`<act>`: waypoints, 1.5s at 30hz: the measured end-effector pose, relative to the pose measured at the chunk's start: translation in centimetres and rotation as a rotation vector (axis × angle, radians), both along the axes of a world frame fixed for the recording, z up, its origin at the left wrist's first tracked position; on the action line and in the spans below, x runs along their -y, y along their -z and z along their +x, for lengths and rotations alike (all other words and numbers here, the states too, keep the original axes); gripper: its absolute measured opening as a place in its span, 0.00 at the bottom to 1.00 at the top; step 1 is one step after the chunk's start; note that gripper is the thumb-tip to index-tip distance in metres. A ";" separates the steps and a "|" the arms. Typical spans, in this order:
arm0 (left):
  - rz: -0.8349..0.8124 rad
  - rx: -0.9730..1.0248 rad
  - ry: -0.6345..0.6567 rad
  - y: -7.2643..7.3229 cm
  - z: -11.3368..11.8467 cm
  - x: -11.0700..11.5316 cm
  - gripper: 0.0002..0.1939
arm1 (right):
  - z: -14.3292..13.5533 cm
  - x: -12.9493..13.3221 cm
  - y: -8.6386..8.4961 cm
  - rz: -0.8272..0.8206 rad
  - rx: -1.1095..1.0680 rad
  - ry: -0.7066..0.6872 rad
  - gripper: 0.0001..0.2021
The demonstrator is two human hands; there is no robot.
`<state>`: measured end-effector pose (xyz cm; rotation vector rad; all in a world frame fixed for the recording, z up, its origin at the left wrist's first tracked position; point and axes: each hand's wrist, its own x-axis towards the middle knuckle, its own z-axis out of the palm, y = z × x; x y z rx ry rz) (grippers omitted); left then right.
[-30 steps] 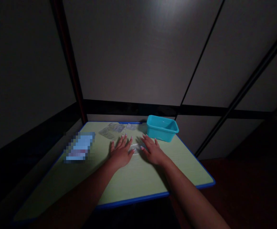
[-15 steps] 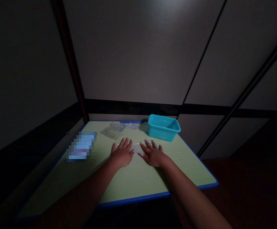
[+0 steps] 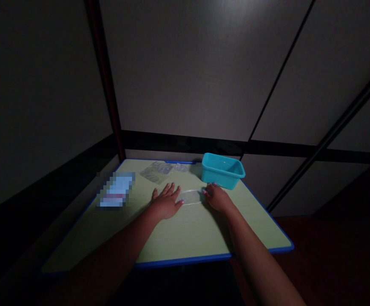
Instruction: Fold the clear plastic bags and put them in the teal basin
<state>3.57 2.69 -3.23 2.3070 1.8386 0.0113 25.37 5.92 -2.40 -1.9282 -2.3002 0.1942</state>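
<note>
A clear plastic bag (image 3: pixel 192 197) lies flat on the pale green table (image 3: pixel 185 242). My left hand (image 3: pixel 166 204) rests palm down over its left part, fingers spread and open. At the bag's right end, my right hand (image 3: pixel 217 197) has its fingers curled together on the edge, closed on the plastic. Between the two hands the middle of the bag shows, smooth and see-through. The parts beneath my hands are hidden.
Behind my left hand lie more clear plastic bags (image 3: pixel 157 171). A turquoise basket (image 3: pixel 222 172) stands at the back right, close to my right hand. A pixelated flat object (image 3: pixel 117 191) lies at the left edge. Wall panels (image 3: pixel 185 76) rise behind the table.
My right hand was flat with fingers spread on the bag; it has moved right to the bag's end and curled its fingers. My left hand stays flat. The view has shifted slightly.
</note>
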 end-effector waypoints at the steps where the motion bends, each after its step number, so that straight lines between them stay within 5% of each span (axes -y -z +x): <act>1: -0.003 -0.003 0.006 -0.1 -0.1 0.0 0.33 | 0.1 -0.2 0.0 0.027 -0.006 0.011 0.17; 9: -0.062 0.001 0.054 -0.4 -0.8 -0.3 0.34 | 0.3 -0.3 -0.5 0.097 0.043 0.188 0.12; 15: -0.099 -0.003 0.050 -1.0 -0.7 -0.1 0.34 | 0.3 -0.3 -0.5 0.050 0.047 0.231 0.19; 45: -0.078 -0.011 0.045 -0.8 -0.7 0.0 0.34 | 1.2 -0.4 -0.8 -0.086 0.002 0.064 0.13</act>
